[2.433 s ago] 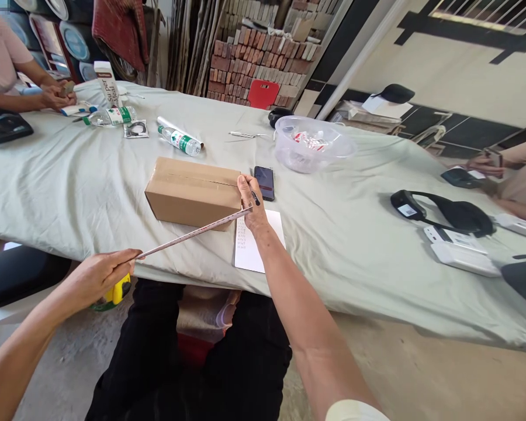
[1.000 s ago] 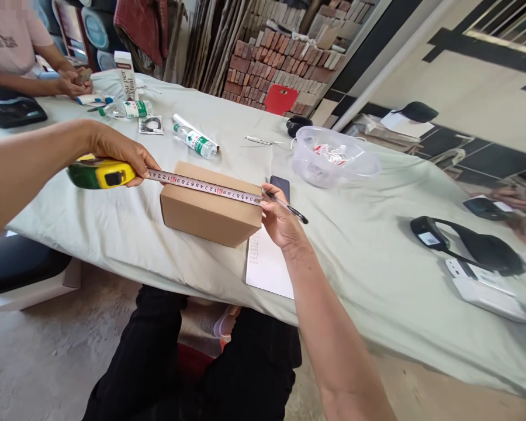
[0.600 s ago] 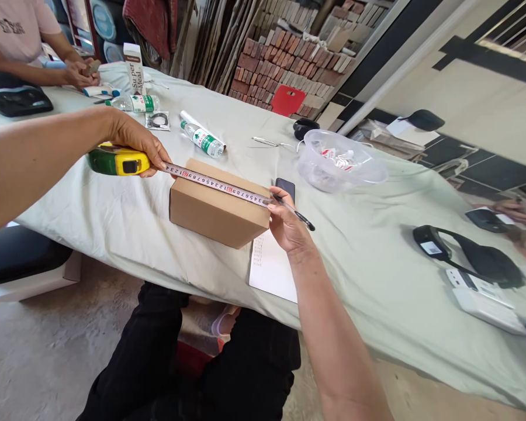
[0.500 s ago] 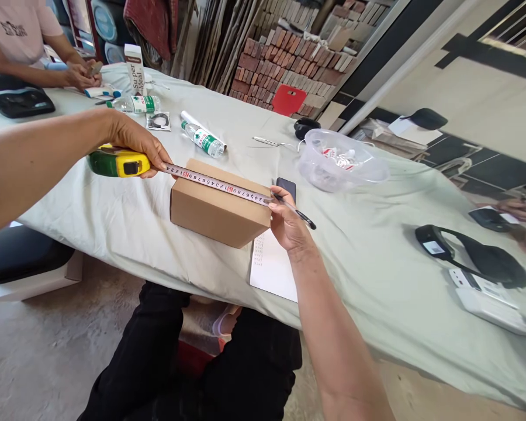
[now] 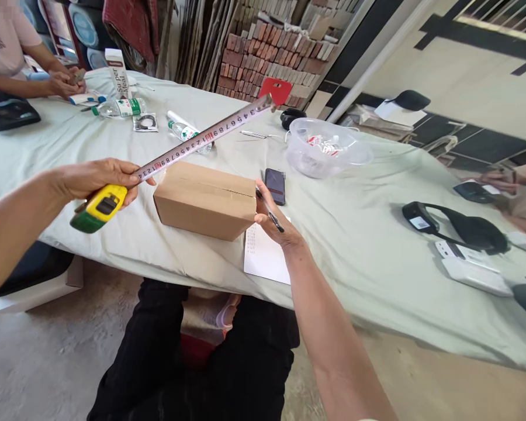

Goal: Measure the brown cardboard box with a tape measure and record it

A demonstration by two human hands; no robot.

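Plain black trousers [image 5: 158, 362] on both legs; forearms [image 5: 324, 327] bare.

The scene is viewed from one camera worn on the head, held above the near edge of the table [image 5: 368, 275] and tilted forward and down. The near edge is caught closely; the far edge and the stacked bricks [image 5: 254, 52] are seen farther off.
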